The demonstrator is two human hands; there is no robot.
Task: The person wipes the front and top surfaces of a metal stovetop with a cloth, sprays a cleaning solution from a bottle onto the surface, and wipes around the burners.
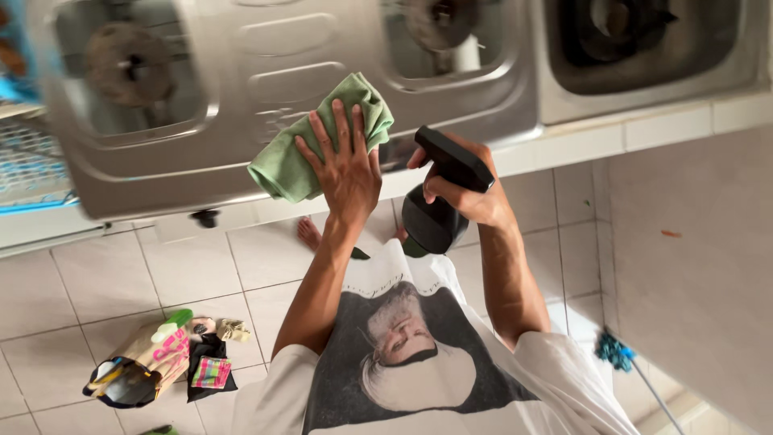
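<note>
Left hand (348,167) presses a green cloth (310,145) flat on the steel stove (266,64), fingers spread apart. Right hand (467,189) holds a dark spray bottle (439,209) just beside it, fingers clamped round the trigger head.

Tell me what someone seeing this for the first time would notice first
Most striking is the green cloth at the centre, pressed under the left hand against the front of a steel gas stove. Just right of it, the right hand grips a dark spray bottle. At lower left, a pile of colourful cleaning supplies lies on the tiled floor.
</note>
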